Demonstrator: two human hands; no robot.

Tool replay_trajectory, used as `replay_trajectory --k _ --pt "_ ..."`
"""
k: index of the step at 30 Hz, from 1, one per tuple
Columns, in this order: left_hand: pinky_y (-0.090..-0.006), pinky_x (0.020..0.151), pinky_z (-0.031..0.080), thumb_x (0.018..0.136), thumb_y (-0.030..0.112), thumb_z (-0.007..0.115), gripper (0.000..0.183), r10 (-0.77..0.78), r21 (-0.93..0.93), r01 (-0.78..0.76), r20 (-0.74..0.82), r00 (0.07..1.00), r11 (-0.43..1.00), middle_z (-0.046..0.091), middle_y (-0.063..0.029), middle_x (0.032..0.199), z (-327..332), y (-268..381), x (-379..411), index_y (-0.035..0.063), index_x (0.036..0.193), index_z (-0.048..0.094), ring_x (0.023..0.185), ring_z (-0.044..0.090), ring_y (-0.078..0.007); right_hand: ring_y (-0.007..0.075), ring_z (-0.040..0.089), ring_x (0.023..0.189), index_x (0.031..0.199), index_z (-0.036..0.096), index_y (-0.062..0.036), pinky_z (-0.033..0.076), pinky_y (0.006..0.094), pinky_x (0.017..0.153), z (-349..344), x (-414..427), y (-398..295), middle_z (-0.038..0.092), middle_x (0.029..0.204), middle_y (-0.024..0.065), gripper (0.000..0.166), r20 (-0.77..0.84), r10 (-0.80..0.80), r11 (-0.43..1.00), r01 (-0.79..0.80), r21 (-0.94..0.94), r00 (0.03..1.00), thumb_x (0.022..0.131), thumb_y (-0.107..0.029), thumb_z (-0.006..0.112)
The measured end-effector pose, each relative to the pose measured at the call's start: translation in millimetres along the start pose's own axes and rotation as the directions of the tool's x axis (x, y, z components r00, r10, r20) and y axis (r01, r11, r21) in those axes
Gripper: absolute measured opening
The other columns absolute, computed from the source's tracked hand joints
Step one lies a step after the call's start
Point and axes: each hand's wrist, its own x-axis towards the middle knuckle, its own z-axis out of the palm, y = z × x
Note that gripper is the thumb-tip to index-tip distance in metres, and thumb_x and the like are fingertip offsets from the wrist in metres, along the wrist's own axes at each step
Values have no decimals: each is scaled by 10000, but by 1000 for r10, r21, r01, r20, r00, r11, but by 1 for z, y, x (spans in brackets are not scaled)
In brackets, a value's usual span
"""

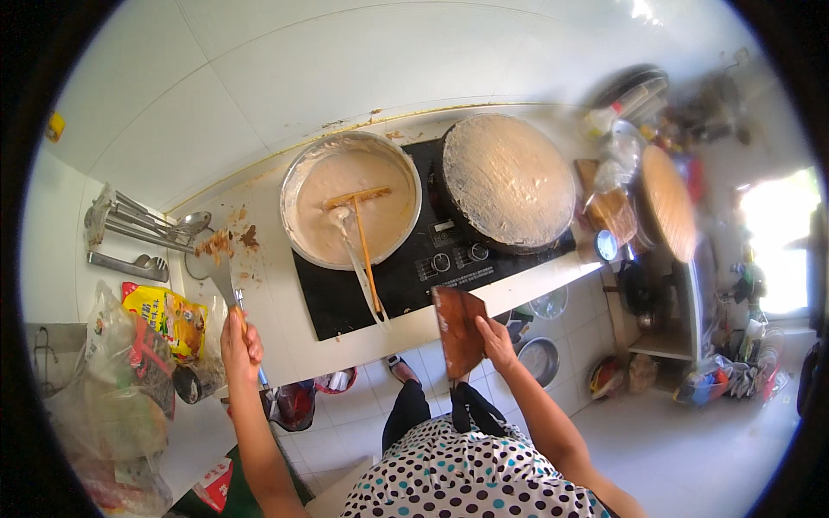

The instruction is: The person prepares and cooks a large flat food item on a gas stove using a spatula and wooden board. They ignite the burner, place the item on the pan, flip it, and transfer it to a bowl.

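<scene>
My left hand (241,343) grips the handle of a metal spatula (222,277), its blade tilted up over the left counter beside brown crumbs (248,237). In my right hand (497,343) is a flat reddish-brown scraper board (461,330), held in front of the counter's edge. A large metal basin (285,223) of pale batter (317,175) rests partly on the black cooktop (324,304). A wooden T-shaped spreader (364,249) and a ladle (353,256) lean in it. To its right, a thin pale batter layer (511,181) covers a round griddle (447,213).
Ladles and other utensils (152,223) hang or lie at the left wall, above a yellow seasoning packet (171,317) and plastic bags (110,388). Right of the griddle are a bagged brown item (612,217) and a round woven lid (667,204). A metal basin (539,361) sits below.
</scene>
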Motion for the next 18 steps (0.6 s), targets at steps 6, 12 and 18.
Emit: replay_trajectory --k 6,12,18 --pt "-192 307 281 989 392 487 274 -41 -16 39 -164 986 999 432 24 586 1 -23 -89 127 1047 529 356 329 -52 119 518 721 1013 622 30 469 297 662 68 29 -32 610 762 105 432 37 -214 939 216 -266 976 974 -387 516" --pt "-180 303 267 994 385 477 286 15 -26 -16 -36 999 1000 439 16 600 22 -26 -153 113 1073 512 363 329 -45 192 685 733 1100 560 89 554 291 572 98 39 -47 664 839 153 417 153 44 997 -52 55 987 922 -283 621" --pt "-184 297 261 1000 387 461 286 21 50 -20 -25 999 999 413 23 590 74 -17 -195 118 1089 493 362 306 -40 199 698 695 1006 625 73 559 296 557 45 11 -39 677 789 147 342 268 33 993 -1 -119 963 927 -258 595"
